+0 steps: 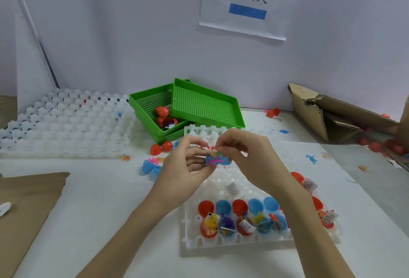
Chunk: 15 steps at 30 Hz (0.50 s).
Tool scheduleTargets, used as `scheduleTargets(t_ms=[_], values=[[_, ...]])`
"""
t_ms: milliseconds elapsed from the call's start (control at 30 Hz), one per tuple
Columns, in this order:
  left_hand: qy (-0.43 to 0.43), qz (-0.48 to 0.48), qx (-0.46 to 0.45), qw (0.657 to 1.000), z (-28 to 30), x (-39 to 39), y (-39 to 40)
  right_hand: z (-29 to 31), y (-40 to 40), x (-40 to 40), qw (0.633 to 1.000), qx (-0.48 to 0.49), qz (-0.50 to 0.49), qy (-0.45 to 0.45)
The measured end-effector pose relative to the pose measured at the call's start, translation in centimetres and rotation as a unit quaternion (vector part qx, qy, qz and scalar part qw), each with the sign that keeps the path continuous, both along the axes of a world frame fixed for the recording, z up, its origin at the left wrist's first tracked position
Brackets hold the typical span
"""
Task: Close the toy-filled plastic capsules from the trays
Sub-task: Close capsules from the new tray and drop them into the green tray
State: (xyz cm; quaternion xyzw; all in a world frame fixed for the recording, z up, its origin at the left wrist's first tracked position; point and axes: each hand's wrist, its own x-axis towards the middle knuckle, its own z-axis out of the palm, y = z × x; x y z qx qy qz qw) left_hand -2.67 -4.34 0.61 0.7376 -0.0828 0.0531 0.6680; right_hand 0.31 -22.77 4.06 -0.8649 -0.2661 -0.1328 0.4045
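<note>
Blue, still-open plastic capsule (pixel 218 159) is pinched by fingers of both the left hand (pixel 188 162) and the right hand (pixel 241 156), while a row of filled open capsules (pixel 241 222) waits in the white plastic tray (pixel 232 244).

Toy-packing workstation: white partition with taped sign (pixel 251 0), stacked white trays (pixel 64 127), torn cardboard box (pixel 327 118).

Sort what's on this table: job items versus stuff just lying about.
Job: blue capsule held by left hand and right hand; white tray of open filled capsules.
Lying about: green trays, torn cardboard, wall sign.
</note>
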Motion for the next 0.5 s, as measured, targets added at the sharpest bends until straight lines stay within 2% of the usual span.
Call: scheduleTargets(t_ms=[200, 300, 500], values=[[0.010, -0.002, -0.014, 1.000, 0.0, 0.1, 0.5, -0.4, 0.4, -0.6, 0.999, -0.026, 0.019, -0.005], [0.005, -0.001, -0.015, 1.000, 0.0, 0.1, 0.7, -0.4, 0.6, -0.6, 1.000, -0.014, 0.000, -0.002], [0.003, 0.034, -0.002, 0.999, 0.3, 0.2, 0.8, 0.5, -1.2, -1.0, 0.997, 0.044, 0.022, 0.059]])
